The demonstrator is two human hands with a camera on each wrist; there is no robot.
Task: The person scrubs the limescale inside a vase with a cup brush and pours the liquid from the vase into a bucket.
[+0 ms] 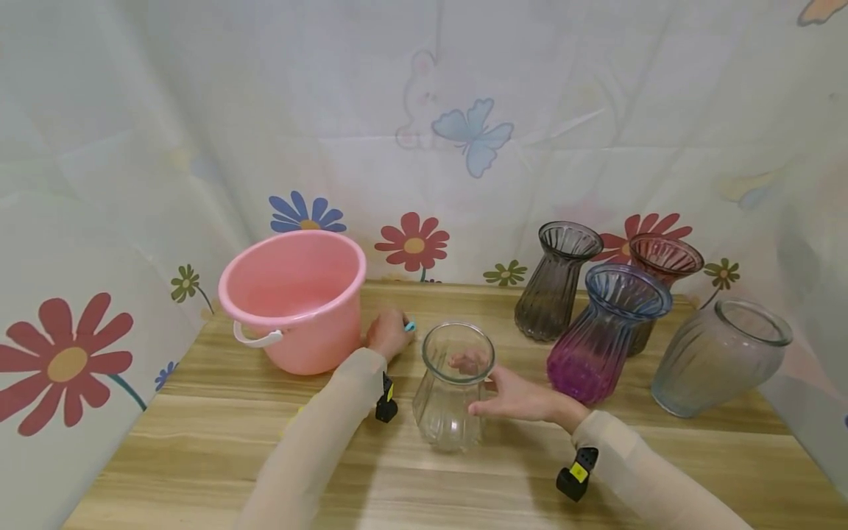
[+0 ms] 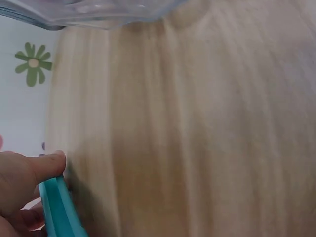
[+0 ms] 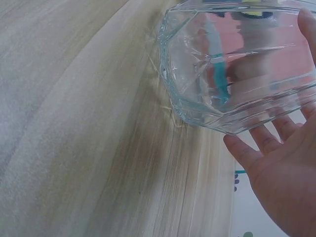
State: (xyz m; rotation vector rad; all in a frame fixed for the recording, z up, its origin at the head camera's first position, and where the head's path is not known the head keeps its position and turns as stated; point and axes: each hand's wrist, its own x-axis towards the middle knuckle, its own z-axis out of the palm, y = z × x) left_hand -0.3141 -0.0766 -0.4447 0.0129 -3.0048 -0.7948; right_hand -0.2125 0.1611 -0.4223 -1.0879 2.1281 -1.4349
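Spreads out as a light-brown wood-grained tabletop (image 1: 212, 449). Carries a round pink plastic bucket (image 1: 318, 342) at left, a clear flared glass vase (image 1: 445, 412) centrally and, at right, a ribbed grey glass vase (image 1: 546, 298), a red-rimmed glass vase (image 1: 665, 258), a blue-to-magenta glass vase (image 1: 603, 340) and a bulging clear glass jar (image 1: 712, 361).

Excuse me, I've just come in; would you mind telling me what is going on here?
A person is working at a wooden table. The left hand holds a teal object, too hidden to identify, beside a pink bucket. The right hand has its thumb and fingers spread about a clear glass vase; whether it touches the glass is hard to tell. Four other vases stand to the right: grey, blue-and-purple, reddish and pale.
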